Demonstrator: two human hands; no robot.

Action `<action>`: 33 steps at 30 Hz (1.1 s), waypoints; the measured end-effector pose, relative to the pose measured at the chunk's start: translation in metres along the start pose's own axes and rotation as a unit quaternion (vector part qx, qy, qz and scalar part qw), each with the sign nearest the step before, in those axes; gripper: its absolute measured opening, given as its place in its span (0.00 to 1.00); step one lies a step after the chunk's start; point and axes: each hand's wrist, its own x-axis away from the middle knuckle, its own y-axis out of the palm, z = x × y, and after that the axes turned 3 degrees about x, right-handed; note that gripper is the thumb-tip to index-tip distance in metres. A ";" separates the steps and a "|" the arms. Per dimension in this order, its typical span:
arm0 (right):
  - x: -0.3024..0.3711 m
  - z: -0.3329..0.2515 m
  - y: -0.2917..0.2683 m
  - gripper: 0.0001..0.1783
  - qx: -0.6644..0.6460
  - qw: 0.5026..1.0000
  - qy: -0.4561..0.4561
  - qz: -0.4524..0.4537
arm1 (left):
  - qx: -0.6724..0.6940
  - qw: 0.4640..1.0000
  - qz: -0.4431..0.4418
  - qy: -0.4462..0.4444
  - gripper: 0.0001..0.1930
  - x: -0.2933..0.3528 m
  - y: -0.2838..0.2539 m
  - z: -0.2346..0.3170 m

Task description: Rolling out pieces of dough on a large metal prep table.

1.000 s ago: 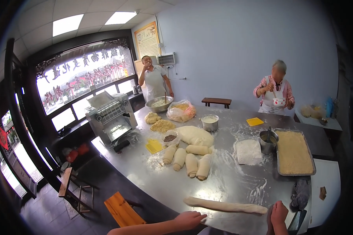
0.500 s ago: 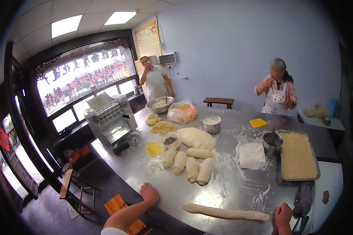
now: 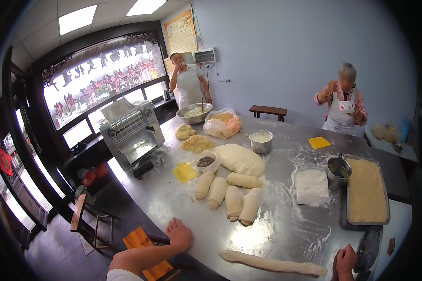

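My left hand (image 3: 178, 234) rests on the near left edge of the metal table, fingers laid apart on the top, holding nothing. At the near right edge my right hand (image 3: 346, 259) is curled into a loose fist against the tabletop; nothing shows in it. Between them lies a long rope of dough (image 3: 274, 263), its right end close to my right hand and touched by neither. Further in are several rolled dough pieces (image 3: 233, 201), a large dough slab (image 3: 239, 159) and a bowl of dark filling (image 3: 205, 161).
A dough-sheeting machine (image 3: 130, 129) stands at the left. On the right are a flour pile (image 3: 311, 186), a metal pot (image 3: 338, 173) and a tray of yellowish crumb (image 3: 366, 189). Two people in aprons stand across the table, one holding a bowl (image 3: 346, 107). Wooden stools (image 3: 147, 253) stand left.
The view has shifted slightly. The fingers of my left hand look more spread. The person on the right still works over the bowl; the dough rope lies as before.
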 end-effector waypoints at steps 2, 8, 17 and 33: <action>-0.001 -0.004 -0.003 0.11 -0.002 1.000 0.002 -0.005 | -0.005 1.000 -0.003 -0.008 0.27 0.001 -0.002 0.000; 0.000 -0.008 -0.007 0.11 0.007 1.000 0.004 -0.006 | -0.001 1.000 -0.001 0.012 0.27 0.001 0.003 -0.003; -0.003 -0.007 -0.003 0.11 -0.002 1.000 -0.001 0.007 | -0.001 1.000 -0.002 0.007 0.25 -0.001 -0.002 0.003; 0.001 0.006 0.010 0.09 -0.020 0.999 -0.011 0.028 | -0.016 0.999 0.033 0.024 0.23 0.000 0.003 0.000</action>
